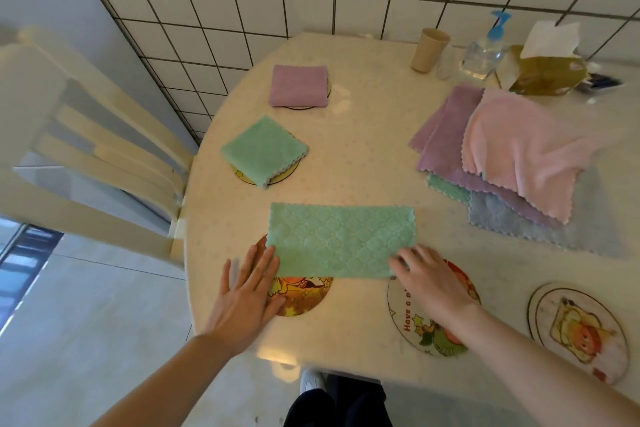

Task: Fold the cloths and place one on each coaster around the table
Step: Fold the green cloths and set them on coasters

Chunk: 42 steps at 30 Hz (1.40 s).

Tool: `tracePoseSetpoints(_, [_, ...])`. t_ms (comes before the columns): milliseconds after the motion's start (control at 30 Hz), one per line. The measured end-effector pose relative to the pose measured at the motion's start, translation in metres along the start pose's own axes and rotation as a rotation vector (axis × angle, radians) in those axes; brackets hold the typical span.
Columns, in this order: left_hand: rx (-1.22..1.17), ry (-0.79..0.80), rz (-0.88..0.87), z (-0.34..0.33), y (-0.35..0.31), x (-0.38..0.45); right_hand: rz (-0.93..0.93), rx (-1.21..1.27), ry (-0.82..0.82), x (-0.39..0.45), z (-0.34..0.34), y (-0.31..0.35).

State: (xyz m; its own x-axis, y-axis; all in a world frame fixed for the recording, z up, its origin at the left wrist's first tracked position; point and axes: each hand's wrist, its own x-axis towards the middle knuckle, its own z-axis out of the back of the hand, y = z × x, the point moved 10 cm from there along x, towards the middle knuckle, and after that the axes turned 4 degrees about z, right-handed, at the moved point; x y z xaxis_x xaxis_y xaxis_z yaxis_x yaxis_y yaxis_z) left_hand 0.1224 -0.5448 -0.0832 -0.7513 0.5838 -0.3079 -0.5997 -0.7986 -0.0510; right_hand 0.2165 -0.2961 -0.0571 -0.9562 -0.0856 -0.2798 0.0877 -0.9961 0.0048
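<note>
both hands, left hand [247,291] and right hand [427,279], lying flat, gripping nothing, are pressing the half-folded green cloth [341,241]; second fold looking next.

Our bare arms, dark trousers and a white shoe

We see our left hand [247,291] and right hand [427,279] uncovered, with no rings, gloves or watch on them, and both forearms run bare to the lower edge of the view, no sleeve showing. Below us our dark trousers [337,406] look black or navy; we cannot tell which. Beside them is the rounded toe of one white shoe [311,381].
</note>
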Motion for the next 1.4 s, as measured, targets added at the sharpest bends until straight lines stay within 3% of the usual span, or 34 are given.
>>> tracePoseSetpoints(133, [-0.174, -0.096, -0.098, 0.02, -0.054, 0.006, 0.016, -0.049, -0.065, 0.008, 0.024, -0.001])
tracePoseSetpoints(233, [-0.286, -0.121, -0.225, 0.029, -0.111, 0.01, 0.102, -0.02, -0.242, -0.005, 0.052, 0.012])
tracePoseSetpoints(367, [-0.38, -0.086, -0.211, 0.022, -0.16, 0.01, 0.224, 0.042, -0.352, -0.039, 0.065, 0.042])
tracePoseSetpoints(533, [-0.512, 0.054, -0.251, 0.002, -0.185, -0.005, 0.412, 0.172, -0.362, -0.077, 0.064, 0.063])
tracePoseSetpoints(633, [-0.643, 0.121, -0.299, 0.0, -0.183, -0.015, 0.315, 0.281, -0.397, -0.071, 0.058, 0.018])
tracePoseSetpoints(733, [-0.7, 0.141, -0.286, 0.003, -0.171, -0.021, 0.228, 0.339, -0.227, -0.061, 0.023, -0.029])
tracePoseSetpoints(900, [-0.813, 0.104, -0.219, -0.004, -0.161, -0.036, 0.59, 0.157, -0.214, -0.061, 0.001, 0.005])
tracePoseSetpoints(1000, [-0.699, 0.045, -0.272, -0.009, -0.165, -0.047, 0.774, 0.097, -0.17, -0.063, -0.012, 0.031])
tracePoseSetpoints(1100, [-0.592, 0.02, -0.313, -0.011, -0.167, -0.055, 0.839, 0.037, -0.194, -0.064, -0.011, 0.03])
tracePoseSetpoints(1167, [-0.726, 0.093, -0.195, -0.019, -0.157, -0.057, 0.798, 0.154, -0.199, -0.062, -0.005, 0.025])
tracePoseSetpoints(1233, [-1.016, 0.113, 0.093, -0.025, -0.137, -0.054, 0.674, 0.367, -0.154, -0.055, 0.002, 0.017])
tracePoseSetpoints(1300, [-1.235, -0.006, 0.43, -0.023, -0.112, -0.049, 0.454, 0.574, -0.089, -0.038, 0.005, 0.005])
tracePoseSetpoints(1400, [-1.559, -0.15, 0.717, -0.019, -0.091, -0.038, 0.124, 0.837, -0.06, -0.007, 0.0, -0.01])
